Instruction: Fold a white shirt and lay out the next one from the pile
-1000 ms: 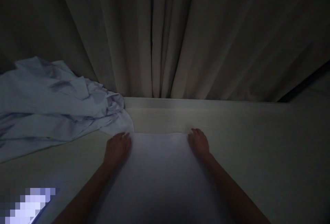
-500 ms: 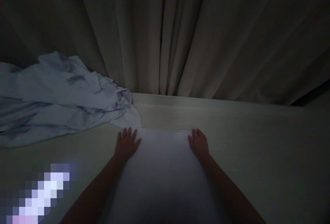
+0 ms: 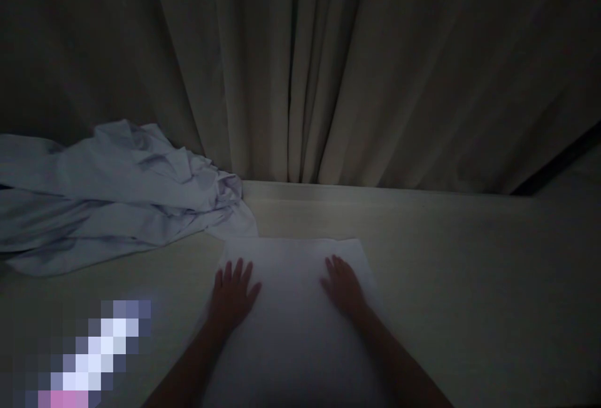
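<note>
A white cloth (image 3: 291, 333) lies spread flat in front of me, its straight far edge running across the pale surface. On its left part rests my left hand (image 3: 233, 295), palm down with the fingers spread. My right hand (image 3: 344, 288) lies on the cloth's right part, also palm down, its fingers stretched out and somewhat closer together. Neither hand grips anything. The cloth's near end fades into shadow at the bottom of the view.
A crumpled heap of white fabric (image 3: 126, 189) lies at the left and reaches the cloth's far left corner. Behind the pale surface (image 3: 451, 258), long grey-brown curtains (image 3: 263, 82) hang. A blurred-out bright patch (image 3: 96, 351) covers the lower left. The light is dim.
Both hands have slid back towards me from the cloth's far corners, the right one also inward. The far corners are now uncovered. The view has shifted slightly.
</note>
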Action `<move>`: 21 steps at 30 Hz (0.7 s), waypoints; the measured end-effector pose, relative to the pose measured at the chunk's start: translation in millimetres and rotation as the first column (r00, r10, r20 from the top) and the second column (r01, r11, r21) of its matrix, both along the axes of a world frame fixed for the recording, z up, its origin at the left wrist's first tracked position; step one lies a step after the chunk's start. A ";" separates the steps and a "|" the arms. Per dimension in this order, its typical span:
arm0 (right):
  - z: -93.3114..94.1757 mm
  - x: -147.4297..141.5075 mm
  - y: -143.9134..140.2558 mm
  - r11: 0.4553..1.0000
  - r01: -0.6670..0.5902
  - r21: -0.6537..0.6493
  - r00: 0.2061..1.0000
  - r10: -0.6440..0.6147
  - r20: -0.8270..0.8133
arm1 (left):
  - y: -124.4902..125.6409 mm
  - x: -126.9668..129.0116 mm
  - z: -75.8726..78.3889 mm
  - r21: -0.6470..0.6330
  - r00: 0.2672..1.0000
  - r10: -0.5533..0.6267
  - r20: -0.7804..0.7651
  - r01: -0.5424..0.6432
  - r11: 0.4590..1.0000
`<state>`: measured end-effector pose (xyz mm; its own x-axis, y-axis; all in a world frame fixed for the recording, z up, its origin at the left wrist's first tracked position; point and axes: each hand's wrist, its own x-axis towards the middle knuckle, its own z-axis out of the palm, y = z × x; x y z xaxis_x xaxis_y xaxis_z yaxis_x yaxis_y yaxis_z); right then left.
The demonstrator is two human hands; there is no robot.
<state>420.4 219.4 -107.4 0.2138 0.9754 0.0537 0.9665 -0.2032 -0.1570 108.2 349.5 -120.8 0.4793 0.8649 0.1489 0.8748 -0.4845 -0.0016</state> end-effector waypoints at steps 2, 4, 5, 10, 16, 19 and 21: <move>-0.8 0.8 1.1 1.000 -0.003 0.007 1.000 0.003 0.012 | 0.4 1.2 0.4 -0.005 1.000 0.007 0.008 -0.007 1.000; 0.0 -0.2 2.0 1.000 0.000 0.001 1.000 0.000 0.015 | 0.8 2.5 -0.5 -0.017 1.000 0.020 0.003 -0.020 1.000; 1.0 -1.2 2.3 1.000 0.004 -0.007 1.000 -0.004 0.015 | 1.3 3.2 -1.1 -0.023 1.000 0.025 -0.001 -0.025 0.999; 12.7 0.7 -1.3 1.000 -0.003 0.010 0.999 0.003 0.037 | 7.9 -0.9 2.8 -0.023 0.999 0.027 0.024 -0.027 0.999; 12.3 33.2 -21.6 0.997 0.043 0.057 0.992 -0.050 0.118 | 20.4 -34.6 1.9 -0.012 0.996 -0.076 0.047 0.076 0.997; -1.0 47.3 -28.9 0.997 0.050 0.057 0.990 -0.056 0.126 | 25.1 -49.3 -10.8 0.021 0.991 -0.128 0.040 0.127 0.992; -8.7 51.7 -29.7 0.996 0.036 0.084 0.989 -0.047 0.141 | 26.9 -53.3 -18.6 0.084 0.986 -0.161 0.048 0.157 0.984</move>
